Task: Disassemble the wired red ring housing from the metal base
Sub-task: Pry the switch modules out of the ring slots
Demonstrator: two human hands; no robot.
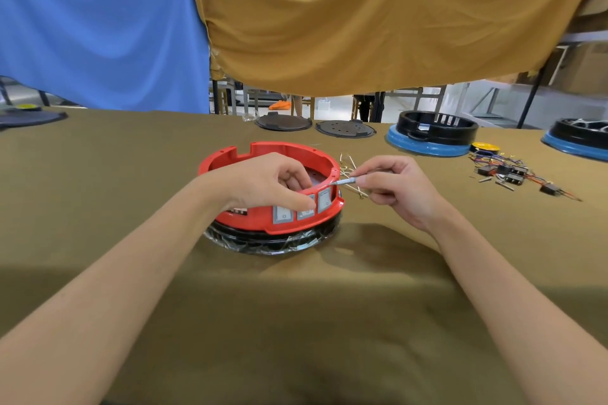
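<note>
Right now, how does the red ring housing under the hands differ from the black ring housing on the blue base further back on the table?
The red ring housing has grey rocker switches fitted in its front; the black ring housing shows open slots. The red one sits on a black, film-wrapped base; the black one on a blue base. The left hand grips the red one while the right hand holds a slim metal tool at its rim; the black one is untouched. Both are round, open rings.

Table covered in olive-brown cloth [296,306]. Directly on it: black base wrapped in clear film [273,242]; two flat black round lids [283,122] at far edge; blue-rimmed black ring housing [434,136]; loose black switches with coloured wires [513,173].
</note>
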